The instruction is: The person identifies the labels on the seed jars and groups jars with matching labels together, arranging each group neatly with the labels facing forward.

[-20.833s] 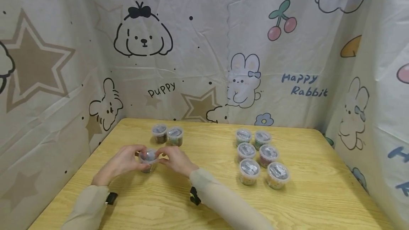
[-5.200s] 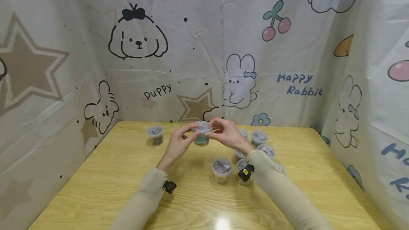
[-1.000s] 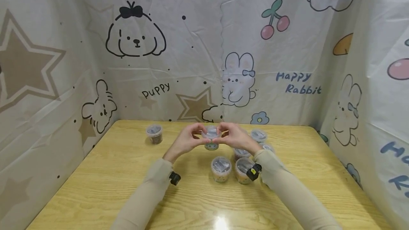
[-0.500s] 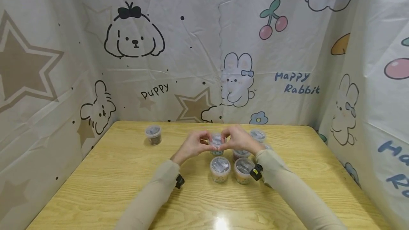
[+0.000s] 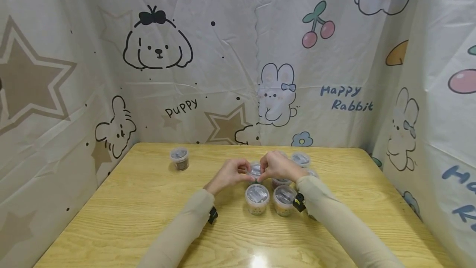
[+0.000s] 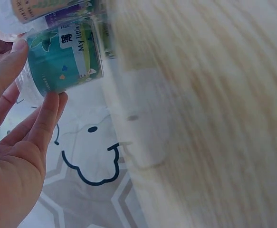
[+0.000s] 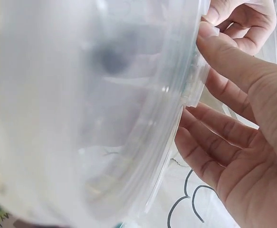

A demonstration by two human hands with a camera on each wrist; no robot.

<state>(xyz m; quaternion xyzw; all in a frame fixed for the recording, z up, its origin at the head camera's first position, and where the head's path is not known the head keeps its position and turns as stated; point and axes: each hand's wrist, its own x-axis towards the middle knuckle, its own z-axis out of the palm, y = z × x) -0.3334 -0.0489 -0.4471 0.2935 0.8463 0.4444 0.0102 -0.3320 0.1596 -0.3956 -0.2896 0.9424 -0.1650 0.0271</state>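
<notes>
Between my two hands is a small clear plastic tub (image 5: pixel 255 169) with a clear lid. Its label shows teal in the left wrist view, where the tub (image 6: pixel 64 61) lies between thumb and fingers. My left hand (image 5: pixel 231 175) grips its left side, thumb toward me. On the opposite side my right hand (image 5: pixel 279 166) pinches the rim. Right in front of these hands stands a tub with an orange label (image 5: pixel 257 199). In the right wrist view a blurred lid (image 7: pixel 119 109) fills the left part, with the right hand (image 7: pixel 252 123) beside it.
Another orange-labelled tub (image 5: pixel 284 202) stands right of the front one. More tubs, such as one at the back (image 5: pixel 300 159), are partly behind the right hand and sleeve. A brown-filled tub (image 5: pixel 180 159) stands alone at back left. A printed curtain (image 5: pixel 223 73) surrounds the table.
Over the last second both hands brought the teal-labelled tub toward me and slightly right, behind the front orange-labelled one. Twenty seconds ago they were on a tub at the left, with two others behind it.
</notes>
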